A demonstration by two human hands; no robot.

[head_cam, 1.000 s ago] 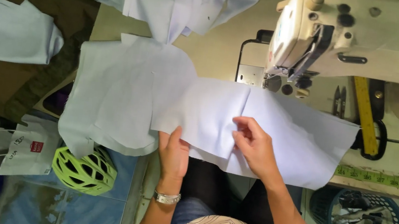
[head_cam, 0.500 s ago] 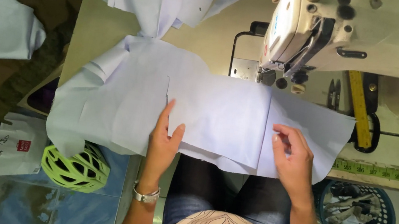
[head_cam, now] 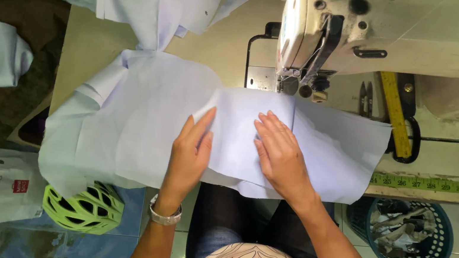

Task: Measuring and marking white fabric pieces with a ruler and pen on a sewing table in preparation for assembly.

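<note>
I see the tabletop (head_cam: 223,44) bearing a sewing machine (head_cam: 374,35); pale blue fabric (head_cam: 140,128) spans its near edge. My left hand (head_cam: 190,153) and right hand (head_cam: 280,154) press flat, each grip apart.

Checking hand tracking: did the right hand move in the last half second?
Yes. The right hand slid left across the cloth, to below the sewing machine head.
</note>
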